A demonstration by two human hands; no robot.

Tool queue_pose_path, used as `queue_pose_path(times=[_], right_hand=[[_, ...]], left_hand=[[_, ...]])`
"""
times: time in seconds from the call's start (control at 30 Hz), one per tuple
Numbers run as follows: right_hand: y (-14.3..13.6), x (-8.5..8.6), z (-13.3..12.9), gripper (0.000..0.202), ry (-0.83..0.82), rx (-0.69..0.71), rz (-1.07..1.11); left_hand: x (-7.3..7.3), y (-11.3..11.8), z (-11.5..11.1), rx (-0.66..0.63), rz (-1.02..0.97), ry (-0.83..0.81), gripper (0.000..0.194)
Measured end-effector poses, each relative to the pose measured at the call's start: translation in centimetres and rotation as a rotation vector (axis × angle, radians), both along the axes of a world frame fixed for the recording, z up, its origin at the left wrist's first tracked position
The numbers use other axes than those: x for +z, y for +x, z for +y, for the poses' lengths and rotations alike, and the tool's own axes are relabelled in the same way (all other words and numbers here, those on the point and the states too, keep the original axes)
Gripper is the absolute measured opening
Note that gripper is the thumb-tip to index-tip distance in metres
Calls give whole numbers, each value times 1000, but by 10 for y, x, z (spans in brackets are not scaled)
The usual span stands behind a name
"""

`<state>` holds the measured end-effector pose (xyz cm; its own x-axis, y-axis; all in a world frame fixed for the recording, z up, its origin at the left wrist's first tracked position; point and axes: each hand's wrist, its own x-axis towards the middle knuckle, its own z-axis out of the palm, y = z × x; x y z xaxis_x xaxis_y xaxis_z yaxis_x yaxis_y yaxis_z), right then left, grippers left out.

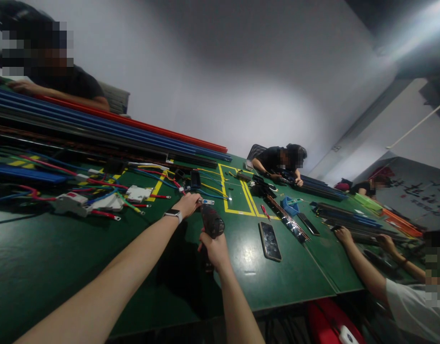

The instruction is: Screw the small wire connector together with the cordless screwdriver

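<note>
My right hand point(215, 248) grips a dark power screwdriver point(211, 223) that points away from me over the green table point(55, 267). My left hand point(188, 203), a watch on its wrist, is closed on a small part with a wire point(207, 202) right at the tool's tip. What exactly sits under the fingers is hidden. Coloured wires and white breaker blocks point(139, 193) lie just left of my left hand.
A phone point(270, 241) lies right of the tool. Long blue and red rails point(108, 129) run along the far left. Yellow tape lines point(237, 210) mark a box. Other people work at the back left, far side and right, with rails and parts before them.
</note>
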<state>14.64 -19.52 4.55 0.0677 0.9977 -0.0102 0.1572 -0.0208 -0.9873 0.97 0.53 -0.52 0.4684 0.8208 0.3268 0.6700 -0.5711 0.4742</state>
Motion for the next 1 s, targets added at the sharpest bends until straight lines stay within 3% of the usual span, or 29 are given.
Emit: queue_pose_path(times=[1.0], right_hand=[[-2, -2, -3, 15, 39, 1, -75]], left_hand=[[-11, 0, 8, -18, -18, 27, 22]])
